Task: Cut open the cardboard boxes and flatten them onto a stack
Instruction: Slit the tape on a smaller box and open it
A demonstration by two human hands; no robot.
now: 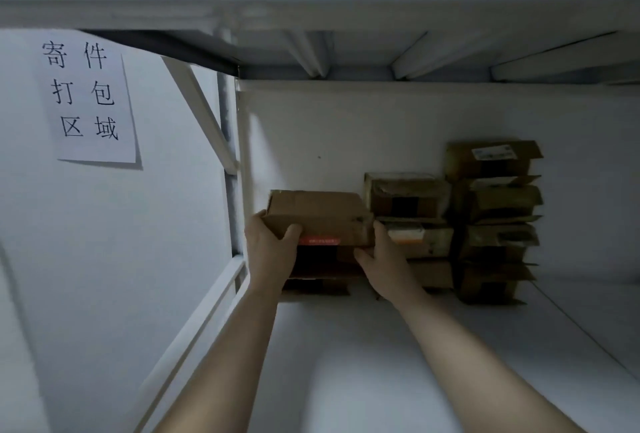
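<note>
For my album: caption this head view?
Left hand and right hand grip the topmost cardboard box stacked on a white shelf.

I see a white paper sign (90, 100) with six black Chinese characters stuck to the pale wall (104, 242) on the left, its lower right corner lifting a little. Just right of it stands a white metal rack: an upright post (239, 169), a slanted brace (199, 114) rising leftward from the post, and a white shelf board (381, 363) below. Overhead, ribs (311, 55) cross the upper shelf's underside. A white back panel (346, 135) closes the rear.
</note>
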